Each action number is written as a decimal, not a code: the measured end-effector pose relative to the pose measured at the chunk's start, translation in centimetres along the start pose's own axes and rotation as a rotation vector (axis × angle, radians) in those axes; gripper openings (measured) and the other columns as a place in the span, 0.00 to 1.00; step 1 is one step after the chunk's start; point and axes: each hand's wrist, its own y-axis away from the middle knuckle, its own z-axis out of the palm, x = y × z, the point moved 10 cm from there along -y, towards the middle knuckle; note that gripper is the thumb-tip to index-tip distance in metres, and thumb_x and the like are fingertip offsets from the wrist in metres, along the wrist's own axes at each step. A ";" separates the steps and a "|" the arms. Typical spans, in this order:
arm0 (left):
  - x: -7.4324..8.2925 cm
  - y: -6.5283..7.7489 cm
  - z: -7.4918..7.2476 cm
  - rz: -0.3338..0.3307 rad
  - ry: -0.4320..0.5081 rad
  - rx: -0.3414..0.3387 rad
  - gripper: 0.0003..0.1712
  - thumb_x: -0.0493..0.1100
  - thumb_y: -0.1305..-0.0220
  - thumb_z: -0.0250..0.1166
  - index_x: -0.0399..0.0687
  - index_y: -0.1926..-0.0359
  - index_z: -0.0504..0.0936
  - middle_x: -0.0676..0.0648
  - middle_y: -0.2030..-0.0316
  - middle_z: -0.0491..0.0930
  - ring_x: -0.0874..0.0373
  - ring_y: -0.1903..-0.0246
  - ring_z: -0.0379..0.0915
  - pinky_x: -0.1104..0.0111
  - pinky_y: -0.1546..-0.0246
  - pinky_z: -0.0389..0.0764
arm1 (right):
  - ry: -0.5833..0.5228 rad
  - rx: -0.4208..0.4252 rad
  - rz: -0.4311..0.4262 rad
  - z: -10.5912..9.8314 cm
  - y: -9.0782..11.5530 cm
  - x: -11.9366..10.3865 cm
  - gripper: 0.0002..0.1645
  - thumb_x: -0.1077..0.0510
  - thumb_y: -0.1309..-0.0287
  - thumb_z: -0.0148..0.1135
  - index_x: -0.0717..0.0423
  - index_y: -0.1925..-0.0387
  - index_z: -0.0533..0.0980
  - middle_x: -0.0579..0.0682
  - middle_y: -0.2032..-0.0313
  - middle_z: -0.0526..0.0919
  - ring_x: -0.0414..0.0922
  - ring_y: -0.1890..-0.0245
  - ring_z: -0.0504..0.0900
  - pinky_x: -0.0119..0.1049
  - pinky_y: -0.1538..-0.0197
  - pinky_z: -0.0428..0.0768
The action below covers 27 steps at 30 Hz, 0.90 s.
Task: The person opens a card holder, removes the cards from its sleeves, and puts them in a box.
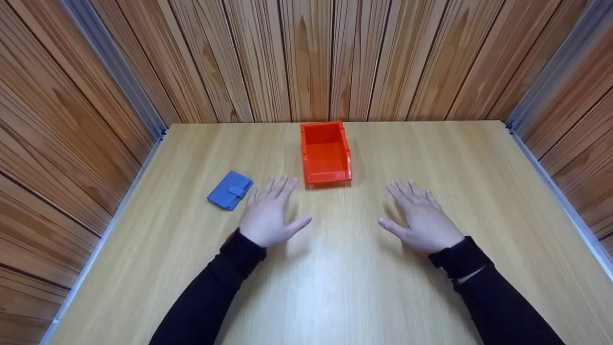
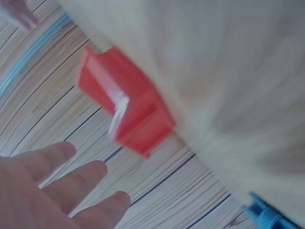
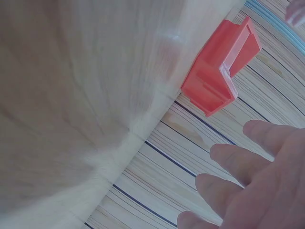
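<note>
In the head view a small blue wallet [image 1: 230,190] with a strap clasp lies on the left part of the table. Just right of it is my left hand [image 1: 268,218], palm down, fingers straight and thumb spread, holding nothing. A red open-fronted plastic bin [image 1: 326,153] stands at the table's back edge, its low front facing me. Over the right half, apart from the bin, my right hand [image 1: 424,223] has its fingers extended and nothing in its grasp. The left wrist view catches the bin [image 2: 128,100] and part of the wallet [image 2: 269,214]; the right wrist view shows the bin [image 3: 214,71].
A light wooden table [image 1: 335,278] carries everything. Wood-plank walls [image 1: 306,57] rise at its back and both sides, with grey metal strips [image 1: 124,72] along the corners and side edges.
</note>
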 end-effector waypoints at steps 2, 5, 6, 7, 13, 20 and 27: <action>0.0 0.1 -1.3 0.007 0.018 0.038 0.56 0.84 0.46 0.46 0.63 0.23 0.53 0.49 0.24 0.55 0.45 0.25 0.45 0.37 0.30 0.45 | 0.001 0.000 0.003 0.0 0.0 0.0 0.51 0.26 0.40 0.53 0.39 0.23 0.49 0.53 0.23 0.51 0.58 0.23 0.44 0.66 0.28 0.44; -0.8 0.2 -3.8 0.003 0.066 0.105 0.54 0.82 0.45 0.50 0.63 0.23 0.52 0.50 0.24 0.54 0.45 0.24 0.45 0.38 0.29 0.44 | -0.011 -0.003 0.013 -0.1 0.1 -0.1 0.51 0.28 0.40 0.56 0.39 0.23 0.50 0.54 0.24 0.52 0.58 0.23 0.44 0.67 0.28 0.43; -1.3 0.2 -4.7 -0.001 0.090 0.130 0.54 0.81 0.44 0.51 0.63 0.23 0.52 0.50 0.24 0.53 0.45 0.24 0.44 0.38 0.29 0.45 | -0.014 -0.007 0.018 -0.1 0.1 -0.1 0.51 0.29 0.40 0.57 0.39 0.23 0.50 0.54 0.24 0.51 0.58 0.23 0.44 0.68 0.29 0.43; -2.0 0.2 -5.5 -0.010 0.116 0.153 0.53 0.80 0.43 0.52 0.63 0.23 0.52 0.50 0.24 0.53 0.45 0.24 0.44 0.39 0.29 0.45 | -0.019 -0.012 0.023 -0.1 0.1 -0.1 0.51 0.29 0.40 0.57 0.39 0.23 0.50 0.54 0.23 0.51 0.58 0.23 0.44 0.68 0.29 0.42; -10.4 0.1 -8.1 -0.194 0.377 0.213 0.52 0.76 0.42 0.57 0.62 0.23 0.52 0.46 0.25 0.56 0.43 0.27 0.51 0.43 0.29 0.53 | -0.025 -0.018 0.034 -0.2 0.1 -0.1 0.51 0.28 0.40 0.56 0.38 0.23 0.49 0.53 0.23 0.51 0.59 0.23 0.44 0.70 0.29 0.41; -18.6 0.5 -5.1 -0.424 0.544 0.089 0.56 0.73 0.38 0.56 0.41 0.24 0.50 0.34 0.27 0.56 0.35 0.29 0.54 0.45 0.30 0.58 | -0.042 -0.019 0.046 -0.3 0.2 0.1 0.50 0.30 0.40 0.58 0.38 0.23 0.50 0.53 0.24 0.52 0.58 0.23 0.44 0.69 0.29 0.40; -21.3 0.5 -1.4 -0.499 0.664 -0.034 0.57 0.69 0.39 0.61 0.35 0.25 0.51 0.32 0.29 0.60 0.39 0.30 0.57 0.51 0.30 0.61 | -0.041 -0.015 0.039 -0.3 0.2 -0.1 0.51 0.28 0.40 0.56 0.38 0.23 0.49 0.53 0.24 0.54 0.59 0.24 0.46 0.69 0.29 0.42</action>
